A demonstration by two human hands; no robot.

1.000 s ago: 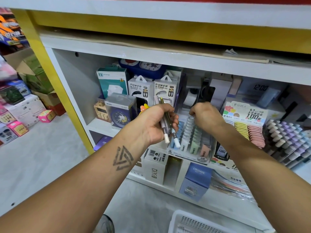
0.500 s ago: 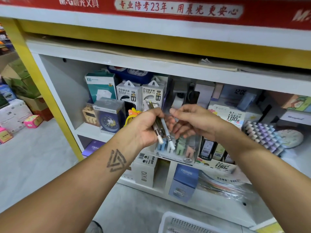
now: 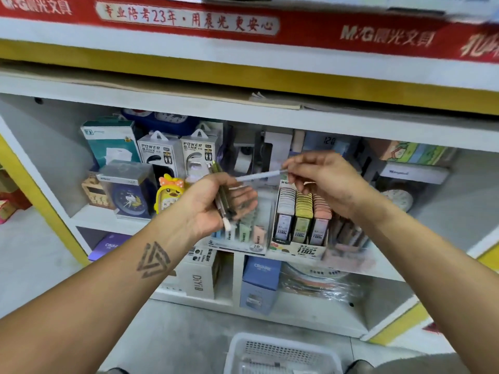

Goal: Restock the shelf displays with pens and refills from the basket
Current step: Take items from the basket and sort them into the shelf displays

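one pen out of the bunch, display boxes just below

my right hand [image 3: 328, 184] has its thumb and fingertips [image 3: 290, 171] pinched narrow on the end of a single pale pen [image 3: 259, 176]. that pen lies nearly level, its long axis running from those fingertips across toward my left hand [image 3: 216, 203]; its far tip is close over the left thumb, and i cannot tell whether it touches the bunch there. the left hand is curled round the remaining pens [image 3: 224, 201], which stand roughly upright and lean a little, white ends poking out under the palm.

outward from the pinch: directly under the right fingers stands the refill display box [image 3: 302, 233] with its rows of grey, yellow and pink packs. beside it, under the left fingers, sits the clear display tray [image 3: 243, 238] of pastel items marked 2b. both rest on the shelf [image 3: 113, 220].

my read is that the single pen gets slotted next, and the right hand is the nearer one, so it is a short drop down and away. the pen would have to turn from level toward upright first. which slot it belongs in i cannot tell; the area right of the refills is blurred.

the basket [image 3: 283, 352] sits on the floor, well below both hands.
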